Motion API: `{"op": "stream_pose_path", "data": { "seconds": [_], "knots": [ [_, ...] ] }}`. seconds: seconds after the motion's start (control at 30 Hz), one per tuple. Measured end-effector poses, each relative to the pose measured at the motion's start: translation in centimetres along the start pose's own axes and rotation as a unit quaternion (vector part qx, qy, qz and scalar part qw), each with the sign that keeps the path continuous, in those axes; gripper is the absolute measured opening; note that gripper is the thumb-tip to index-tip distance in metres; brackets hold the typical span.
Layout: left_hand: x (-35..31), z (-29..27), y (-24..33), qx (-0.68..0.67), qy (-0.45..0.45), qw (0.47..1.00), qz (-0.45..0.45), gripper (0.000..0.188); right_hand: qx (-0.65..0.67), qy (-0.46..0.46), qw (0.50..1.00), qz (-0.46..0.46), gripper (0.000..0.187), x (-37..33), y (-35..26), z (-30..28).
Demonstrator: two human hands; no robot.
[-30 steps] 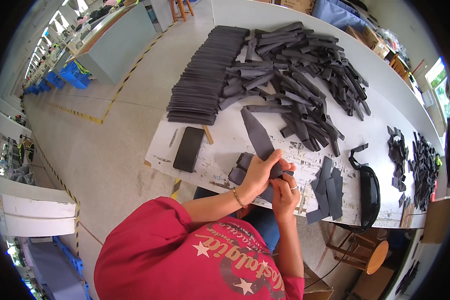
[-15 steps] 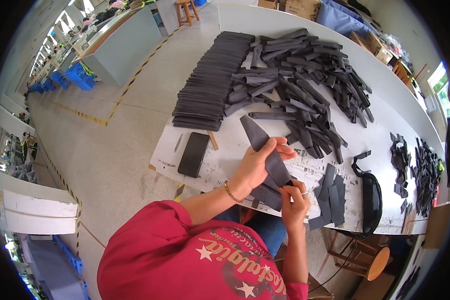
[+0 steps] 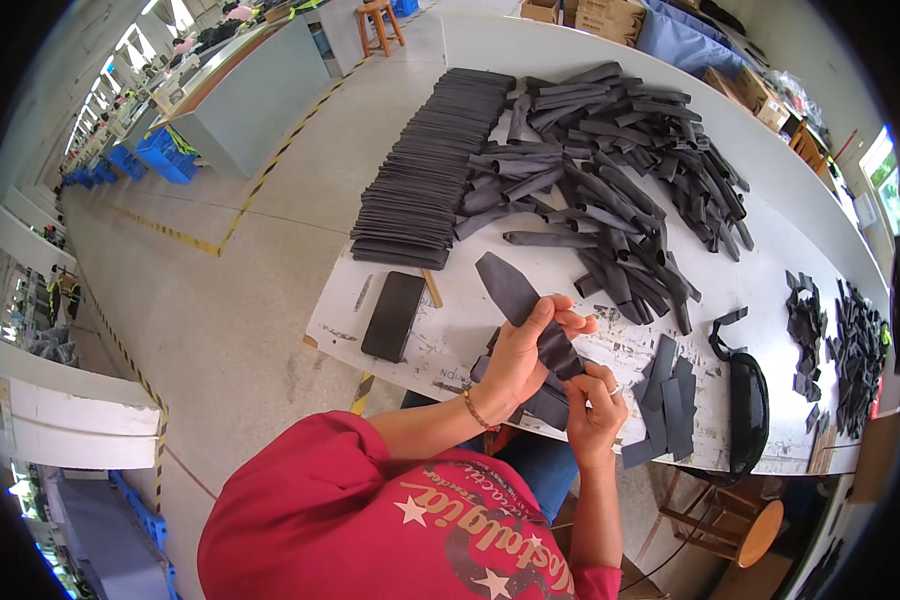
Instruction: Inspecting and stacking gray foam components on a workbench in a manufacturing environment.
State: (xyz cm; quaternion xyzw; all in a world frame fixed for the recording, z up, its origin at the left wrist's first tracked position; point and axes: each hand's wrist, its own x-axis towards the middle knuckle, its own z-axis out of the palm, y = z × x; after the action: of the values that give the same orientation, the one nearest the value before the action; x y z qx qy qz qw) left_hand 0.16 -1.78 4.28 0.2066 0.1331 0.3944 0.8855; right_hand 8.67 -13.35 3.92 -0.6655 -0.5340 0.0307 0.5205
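Observation:
A dark grey fabric piece (image 3: 508, 288), a flat sleeve or strip with a pointed far end, is held aslant over the near edge of the white table (image 3: 460, 310). My left hand (image 3: 523, 355) grips its middle between thumb and fingers. At its lower right end, my right hand (image 3: 597, 408) pinches the fabric between thumb and fingertips. More dark fabric (image 3: 547, 405) lies beneath my hands, partly hidden by them. Right of my right hand are several flat dark strips (image 3: 664, 400) in a loose stack.
Beyond my hands lie a packed row of flat dark pieces (image 3: 420, 170) and a loose heap of dark fabric tubes (image 3: 620, 190). A black rectangular case (image 3: 393, 316) sits left, beside a thin wooden stick (image 3: 432, 288). A black mesh pouch (image 3: 747, 415) and a stool (image 3: 760, 533) are right.
Both hands have shifted slightly right and down with the fabric piece. Its lower part now looks creased and bunched between the hands, where it was flatter before.

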Motion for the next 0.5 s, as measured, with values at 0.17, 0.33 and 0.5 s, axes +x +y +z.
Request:
{"op": "stream_pose_path", "data": {
  "seconds": [0.17, 0.33, 0.5],
  "knots": [
    [-0.13, -0.59, -0.68, -0.012, 0.008, 1.0, -0.003, 0.035, 0.003, -0.008, 1.0, -0.004, 0.017, 0.29, -0.1, 0.1],
    [-0.43, -0.88, -0.89, -0.01, -0.002, 1.0, -0.011, 0.034, -0.003, -0.013, 1.0, -0.001, 0.016, 0.5, -0.11, 0.34],
    [-0.77, -0.7, -0.85, -0.019, -0.005, 0.999, -0.034, 0.034, -0.003, -0.019, 1.0, -0.014, 0.014, 0.92, -0.34, 0.62]
  ]
}}
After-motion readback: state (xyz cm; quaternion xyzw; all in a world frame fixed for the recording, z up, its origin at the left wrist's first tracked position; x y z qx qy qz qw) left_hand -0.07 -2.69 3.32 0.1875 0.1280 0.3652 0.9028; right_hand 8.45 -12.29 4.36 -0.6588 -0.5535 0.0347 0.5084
